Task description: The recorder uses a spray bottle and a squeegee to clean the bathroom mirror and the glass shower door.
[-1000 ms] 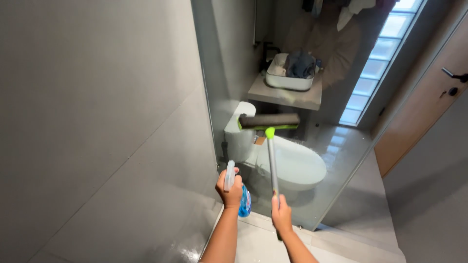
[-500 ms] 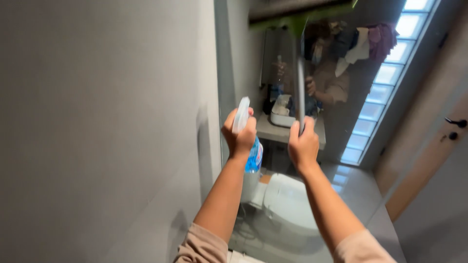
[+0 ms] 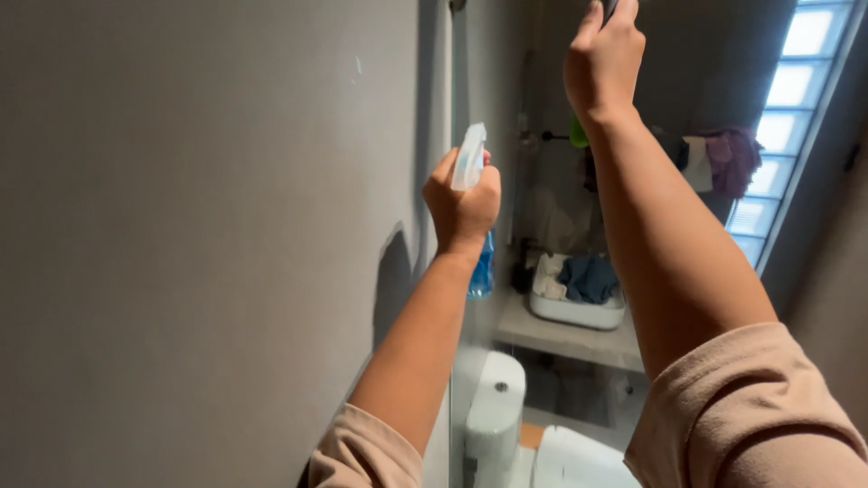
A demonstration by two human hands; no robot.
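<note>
Grey tiled wall (image 3: pixel 199 226) fills the left of the view as both arms are raised in front of a glass shower screen (image 3: pixel 493 108). A spray bottle (image 3: pixel 476 217) of blue liquid is gripped in the left hand (image 3: pixel 463 203), fingers curled tight around its neck, the pale trigger head standing above the knuckles and the blue body hanging below the fist, close to the glass. The left forearm is angled up from a beige sleeve (image 3: pixel 366 452) at the lower edge. The right hand (image 3: pixel 604 59) is lifted higher, near the top of the frame, clenched around a dark handle (image 3: pixel 611 7) of which only a short stub is seen before it is cut off by the frame edge; the right arm is stretched almost straight. Beyond the glass, a white toilet (image 3: pixel 506 416) is seen below, and a white tub (image 3: pixel 579 303) of blue cloths is set on a grey worktop (image 3: pixel 561 339). Clothes (image 3: pixel 719 158) are hung beside a glass-block window (image 3: pixel 791 117) on the right.
</note>
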